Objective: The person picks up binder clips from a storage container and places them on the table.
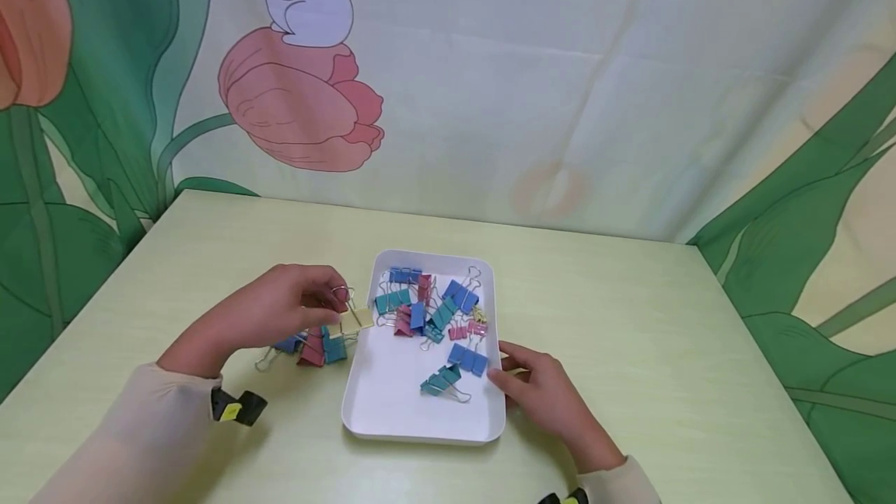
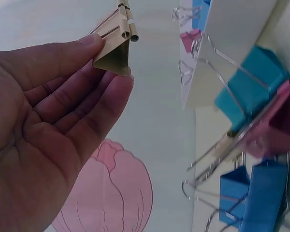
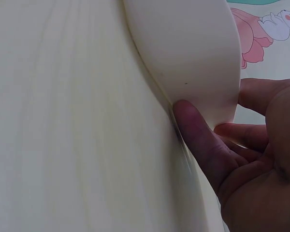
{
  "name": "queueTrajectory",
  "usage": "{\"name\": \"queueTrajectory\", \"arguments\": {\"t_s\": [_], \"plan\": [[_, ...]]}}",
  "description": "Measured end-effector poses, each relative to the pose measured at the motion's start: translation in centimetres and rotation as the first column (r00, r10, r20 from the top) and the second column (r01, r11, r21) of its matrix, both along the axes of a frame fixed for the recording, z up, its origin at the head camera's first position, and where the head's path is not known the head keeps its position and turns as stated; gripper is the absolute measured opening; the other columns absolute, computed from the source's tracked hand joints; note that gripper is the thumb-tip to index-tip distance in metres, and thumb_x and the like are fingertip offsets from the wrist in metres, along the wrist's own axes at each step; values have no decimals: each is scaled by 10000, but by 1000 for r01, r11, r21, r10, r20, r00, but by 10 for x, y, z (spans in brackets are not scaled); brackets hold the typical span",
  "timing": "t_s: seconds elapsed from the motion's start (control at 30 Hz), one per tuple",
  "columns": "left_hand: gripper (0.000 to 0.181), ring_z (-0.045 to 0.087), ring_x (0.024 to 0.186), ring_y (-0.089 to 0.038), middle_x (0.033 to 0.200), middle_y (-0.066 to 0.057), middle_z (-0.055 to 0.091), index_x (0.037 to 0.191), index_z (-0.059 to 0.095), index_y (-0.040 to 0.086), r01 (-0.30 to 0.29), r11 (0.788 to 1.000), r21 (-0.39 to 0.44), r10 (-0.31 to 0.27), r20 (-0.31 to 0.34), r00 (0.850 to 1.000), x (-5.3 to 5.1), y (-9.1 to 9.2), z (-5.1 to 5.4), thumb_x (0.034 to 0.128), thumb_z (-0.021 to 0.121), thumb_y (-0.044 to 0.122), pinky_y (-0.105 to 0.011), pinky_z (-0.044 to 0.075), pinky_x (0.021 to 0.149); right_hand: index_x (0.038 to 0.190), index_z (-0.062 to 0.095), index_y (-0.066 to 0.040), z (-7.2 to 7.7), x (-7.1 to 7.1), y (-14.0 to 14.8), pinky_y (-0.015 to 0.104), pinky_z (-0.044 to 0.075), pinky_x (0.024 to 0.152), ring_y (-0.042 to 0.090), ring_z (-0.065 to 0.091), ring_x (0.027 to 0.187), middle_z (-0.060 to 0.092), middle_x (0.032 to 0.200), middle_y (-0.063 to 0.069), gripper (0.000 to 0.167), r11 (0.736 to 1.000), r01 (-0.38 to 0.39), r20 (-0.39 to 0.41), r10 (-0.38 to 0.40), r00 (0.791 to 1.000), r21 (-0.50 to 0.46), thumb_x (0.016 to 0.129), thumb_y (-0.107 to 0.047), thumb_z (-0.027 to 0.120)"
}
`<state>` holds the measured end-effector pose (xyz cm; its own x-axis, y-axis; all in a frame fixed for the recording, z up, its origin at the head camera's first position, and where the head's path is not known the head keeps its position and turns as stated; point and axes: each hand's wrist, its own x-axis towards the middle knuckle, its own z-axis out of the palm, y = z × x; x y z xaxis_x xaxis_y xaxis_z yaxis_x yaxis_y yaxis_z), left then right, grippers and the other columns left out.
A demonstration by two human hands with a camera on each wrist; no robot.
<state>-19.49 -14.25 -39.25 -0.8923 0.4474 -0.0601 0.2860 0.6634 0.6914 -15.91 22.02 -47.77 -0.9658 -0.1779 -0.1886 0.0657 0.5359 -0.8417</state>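
Note:
My left hand [image 1: 283, 309] pinches a yellow binder clip [image 1: 355, 320] between thumb and fingers, just over the tray's left rim. In the left wrist view this clip [image 2: 112, 48] is at the fingertips. Below that hand, on the table, lie a teal binder clip [image 1: 334, 346], a red one [image 1: 312, 350] and blue ones, partly hidden. The white tray [image 1: 392, 411] holds several binder clips in blue, teal, pink and yellow, mostly in its far half. My right hand [image 1: 539, 391] grips the tray's right side; in the right wrist view, fingers touch the outer wall [image 3: 193, 63] and rim.
A pale yellow-green table [image 1: 630, 317] carries everything. Behind it hangs a cloth [image 1: 476, 99] printed with flowers, leaves and a white animal. Black bands with yellow marks sit at both wrists.

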Motion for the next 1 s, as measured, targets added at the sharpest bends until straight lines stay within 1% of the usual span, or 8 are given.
{"name": "queueTrajectory", "arguments": {"t_s": [0.23,0.33,0.43,0.53,0.73,0.87,1.0], "plan": [[168,657,983,-185,1011,-17,686,1055,624,136,-36,999,-19,35,-45,998,-6,-17,-3,896,674,120,-370,577,848,1390,526,-99,-2,-1,2,288,597,684,164,674,837,658,1088,108,544,1000,-6,4,6,1000,0,900,-270,688],[165,657,972,-197,1002,-29,690,1050,624,123,-52,998,-44,49,-66,997,-9,-20,-7,893,674,110,-386,576,843,1391,525,-97,-2,-1,1,288,597,684,165,676,839,658,1088,109,545,1000,-3,4,3,1000,-3,899,-265,689],[162,649,932,-194,972,-34,690,1050,626,106,-69,994,-88,63,-64,996,-11,-23,-11,894,670,102,-382,576,819,1388,528,-94,-1,-1,1,288,598,683,166,677,838,659,1088,116,537,1000,-1,1,1,1000,-17,900,-253,688],[158,636,892,-186,941,-34,688,1045,627,87,-81,988,-128,73,-63,995,-14,-24,-16,892,668,97,-379,571,798,1382,533,-88,0,-1,1,289,598,681,166,677,838,660,1089,123,527,1000,-3,-7,2,1000,-28,902,-246,686],[152,631,858,-185,916,-44,690,1030,628,53,-97,981,-167,87,-70,994,-18,-25,-22,882,655,77,-382,559,777,1384,530,-88,-1,-1,1,291,598,674,172,677,845,656,1087,128,523,999,0,-6,0,1000,-32,906,-239,681],[153,623,840,-185,914,-54,691,1028,628,49,-111,975,-195,101,-59,993,-19,-23,-23,878,649,73,-368,558,756,1388,531,-108,-3,-2,1,289,598,679,169,672,843,656,1088,114,528,1000,-1,2,1,1000,-13,904,-253,685],[141,586,799,-184,880,-46,669,1006,628,61,-115,969,-218,102,-69,992,-19,-17,-22,867,653,77,-356,539,734,1386,535,-117,-3,-2,1,295,599,684,172,672,842,658,1087,108,529,1000,0,5,0,1000,-3,901,-262,688]]}}
